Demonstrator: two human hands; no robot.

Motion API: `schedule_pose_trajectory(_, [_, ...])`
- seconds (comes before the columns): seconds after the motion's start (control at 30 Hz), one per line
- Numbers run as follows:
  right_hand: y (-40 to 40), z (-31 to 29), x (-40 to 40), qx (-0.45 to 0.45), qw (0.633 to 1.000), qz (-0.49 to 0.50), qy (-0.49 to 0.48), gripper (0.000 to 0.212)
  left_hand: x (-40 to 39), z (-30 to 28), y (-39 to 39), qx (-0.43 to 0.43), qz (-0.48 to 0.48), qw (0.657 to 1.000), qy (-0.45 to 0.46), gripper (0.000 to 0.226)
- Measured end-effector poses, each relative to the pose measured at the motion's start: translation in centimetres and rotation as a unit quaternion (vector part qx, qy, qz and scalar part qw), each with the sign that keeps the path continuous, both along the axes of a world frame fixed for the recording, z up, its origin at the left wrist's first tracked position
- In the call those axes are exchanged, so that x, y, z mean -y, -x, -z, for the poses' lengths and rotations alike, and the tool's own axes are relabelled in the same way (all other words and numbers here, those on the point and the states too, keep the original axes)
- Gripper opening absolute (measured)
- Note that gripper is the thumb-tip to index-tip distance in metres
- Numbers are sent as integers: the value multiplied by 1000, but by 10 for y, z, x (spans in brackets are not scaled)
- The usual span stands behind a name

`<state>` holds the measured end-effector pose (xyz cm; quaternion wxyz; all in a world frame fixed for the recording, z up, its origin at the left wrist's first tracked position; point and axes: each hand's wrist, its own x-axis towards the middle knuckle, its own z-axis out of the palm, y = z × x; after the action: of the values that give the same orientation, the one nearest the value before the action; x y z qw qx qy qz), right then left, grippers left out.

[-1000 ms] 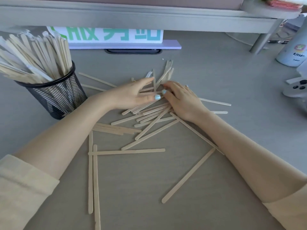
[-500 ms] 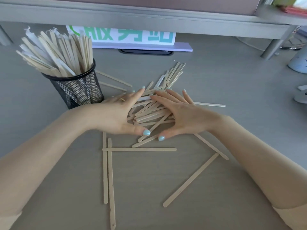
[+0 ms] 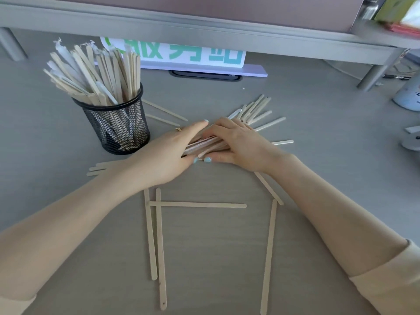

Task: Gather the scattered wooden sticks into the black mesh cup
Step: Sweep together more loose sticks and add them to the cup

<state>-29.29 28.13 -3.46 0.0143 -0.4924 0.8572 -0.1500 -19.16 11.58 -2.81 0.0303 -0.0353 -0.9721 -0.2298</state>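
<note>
Both hands squeezing a bundle of sticks [image 3: 209, 144] mid-desk: left hand [image 3: 168, 153] and right hand [image 3: 238, 144] cupped round it w/ thumbs nearly touching. Black mesh cup [image 3: 116, 126] at 10 o'clock, stuffed already, just beside the left hand. Loose sticks [image 3: 159, 235] at 6, bare desk [image 3: 318, 110] toward 2. Sign [image 3: 188, 53] at 12 has green characters, can't read them tbh.

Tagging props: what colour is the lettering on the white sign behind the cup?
Green and teal lettering on the white sign, partly cut off by the shelf; head view, the only one.
</note>
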Motion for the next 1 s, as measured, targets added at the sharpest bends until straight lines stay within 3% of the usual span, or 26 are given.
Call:
schedule_pose_trajectory(0.13, [-5, -2, 11, -18, 999, -30, 7, 32, 5, 6, -11, -75, -15, 997, -17, 62])
schedule_pose_trajectory(0.23, [-7, -1, 17, -39, 998, -38, -7, 30, 11, -3, -24, -204, -7, 979, -11, 49])
schedule_pose_trajectory(0.4, [-5, -2, 23, -30, 998, -41, -32, 34, 31, -15, -46, -433, -27, 901, -6, 38])
schedule_pose_trajectory(0.5, [-6, -4, 27, -26, 998, -33, -45, 28, 48, -5, -52, -503, -73, 861, -5, 47])
schedule_pose_trajectory(0.6, [-8, -3, 30, -40, 998, -21, -53, 26, 66, 7, -51, -481, -177, 858, -27, 63])
schedule_pose_trajectory(0.7, [-10, 0, 32, -80, 995, -19, -50, 26, 74, 7, -47, -425, -240, 864, -123, 78])
schedule_pose_trajectory(0.87, [-7, 2, 30, -80, 995, -46, -49, 36, 75, 9, -37, -321, -197, 879, -291, 104])
schedule_pose_trajectory(1.0, [-5, -1, 32, -76, 993, -56, -65, 38, 74, 8, -27, -265, -200, 883, -333, 105])
